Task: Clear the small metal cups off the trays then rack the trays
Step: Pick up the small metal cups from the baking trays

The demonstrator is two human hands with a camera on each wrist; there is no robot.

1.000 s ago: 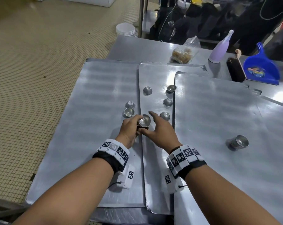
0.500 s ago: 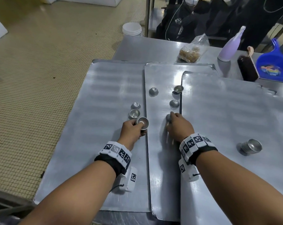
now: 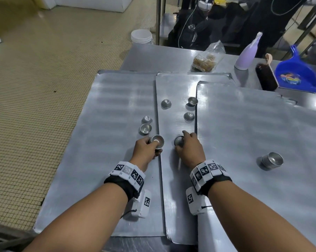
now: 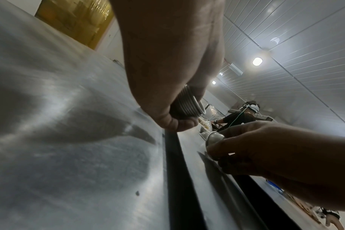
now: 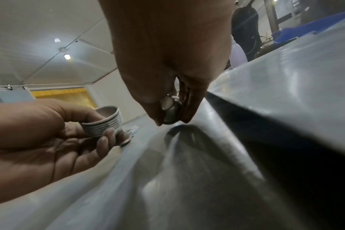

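Fingers [image 5: 106, 137] of the left hand [image 3: 144, 148] are being kept curled round a nested cup stack [image 3: 157, 141]; one cup [image 3: 179, 140] is being pinched by the right hand [image 3: 190, 148] above the middle tray [image 3: 175, 91]. Six cups are lying loose; racking is judged not yet begun.

No legible words, brands or numbers appear on anything before you. The only sign-like markings are the black-and-white square fiducial patterns on the band [image 3: 128, 173] at your left wrist and on the band [image 3: 207, 169] at your right wrist, with one more on each white camera housing below them. A multicoloured print on the blue dustpan [image 3: 297, 74] is too blurred to read as text.
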